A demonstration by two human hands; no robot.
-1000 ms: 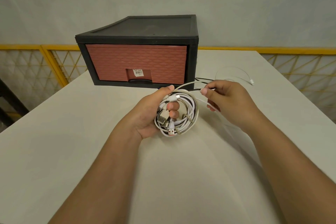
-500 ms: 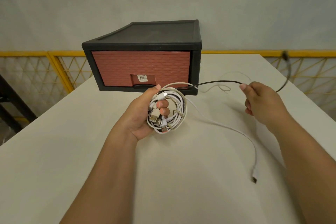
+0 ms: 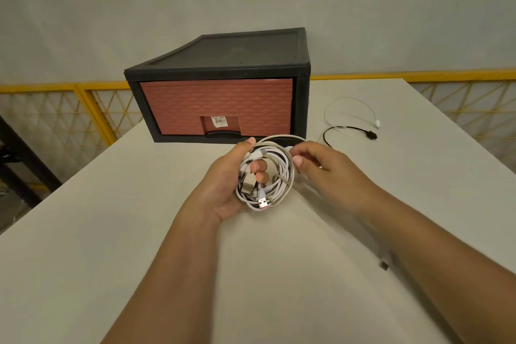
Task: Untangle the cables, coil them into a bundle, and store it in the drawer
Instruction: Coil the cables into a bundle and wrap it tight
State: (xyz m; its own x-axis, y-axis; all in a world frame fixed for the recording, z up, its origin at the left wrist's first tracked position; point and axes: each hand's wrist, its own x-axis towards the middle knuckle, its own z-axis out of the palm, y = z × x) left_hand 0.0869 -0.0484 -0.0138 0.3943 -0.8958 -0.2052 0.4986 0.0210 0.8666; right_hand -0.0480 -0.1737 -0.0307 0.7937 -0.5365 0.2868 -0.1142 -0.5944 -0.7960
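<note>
Cables make up a loose white coil point(image 3: 265, 176) held above the table point(image 3: 111, 232), just in front of the shut drawer point(image 3: 216, 109). The left hand point(image 3: 229, 187) is curled through the coil's middle, thumb pressed on top, clamping the loops and plugs. The right hand point(image 3: 321, 165) pinches a strand at the coil's right edge. Such cables look light, limp and springy, so the loops will likely sag or pop open unless gripped across the whole bunch; holding at the crossing where the plugs gather seems safest. A black cable point(image 3: 349, 131) and a thin white cable point(image 3: 351, 109) lie on the table to the right, apart from the coil. Half a second ago the right hand was stretched out to the right, pulling the black cable taut; now it has let that go and come back to the coil.
</note>
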